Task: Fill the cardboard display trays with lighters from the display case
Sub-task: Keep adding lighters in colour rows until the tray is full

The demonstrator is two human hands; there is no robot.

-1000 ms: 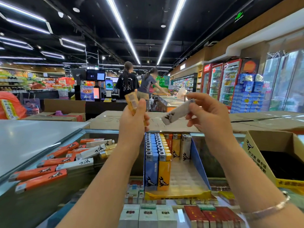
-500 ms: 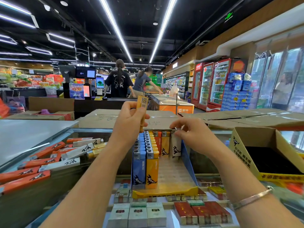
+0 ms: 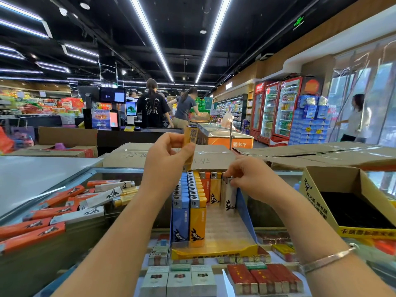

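A cardboard display tray (image 3: 216, 250) with a yellow front lip and blue sides stands on the glass display case. Rows of blue and yellow lighters (image 3: 188, 211) fill its left side; orange and yellow ones stand at the back. My left hand (image 3: 166, 159) grips a yellow lighter (image 3: 190, 142) upright above the tray. My right hand (image 3: 250, 179) pinches the top of a white lighter (image 3: 230, 197) standing in the tray's back right corner. Loose orange and white lighters (image 3: 70, 206) lie in a pile on the case at the left.
An open, dark-lined cardboard box (image 3: 334, 189) sits at the right. Cigarette packs (image 3: 177, 281) lie under the glass in front. Flattened cartons (image 3: 310, 153) lie behind the case. Several people stand at a checkout counter (image 3: 137, 133) beyond; another person (image 3: 355, 116) is by the far right door.
My right hand has come down from mid-air with the white lighter and set it upright in the tray's back right corner. My left hand has stayed raised with the yellow lighter.
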